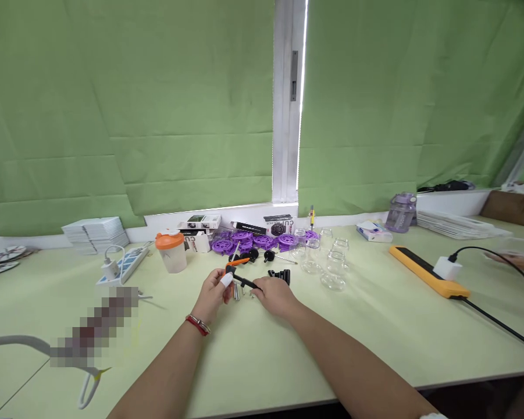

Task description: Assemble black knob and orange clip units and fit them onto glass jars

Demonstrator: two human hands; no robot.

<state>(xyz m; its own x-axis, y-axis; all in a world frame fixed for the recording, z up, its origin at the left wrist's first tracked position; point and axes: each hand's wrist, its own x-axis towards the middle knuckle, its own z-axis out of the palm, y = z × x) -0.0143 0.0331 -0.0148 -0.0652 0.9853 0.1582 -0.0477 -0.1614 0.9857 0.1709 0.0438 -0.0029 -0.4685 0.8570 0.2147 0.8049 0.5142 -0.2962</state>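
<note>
My left hand (213,292) is closed around the end of a thin black bar (243,281). A bent orange strip (239,262) sticks out at that end; whether it is joined to the bar I cannot tell. My right hand (277,295) grips the bar's other end between thumb and fingers, so the bar slants between both hands just above the table. Small metal screws or pins (236,292) lie beneath it. Just beyond the right hand is a cluster of black parts (281,276). Purple wheel-like pieces (262,242) and black knob-like pieces (269,256) lie farther back.
Several clear glass jars (334,273) stand to the right. An orange-lidded cup (171,254) and a white power strip (128,265) are at left. An orange power strip (427,272) with a cable lies at right. Another person's hand (512,262) shows at the right edge.
</note>
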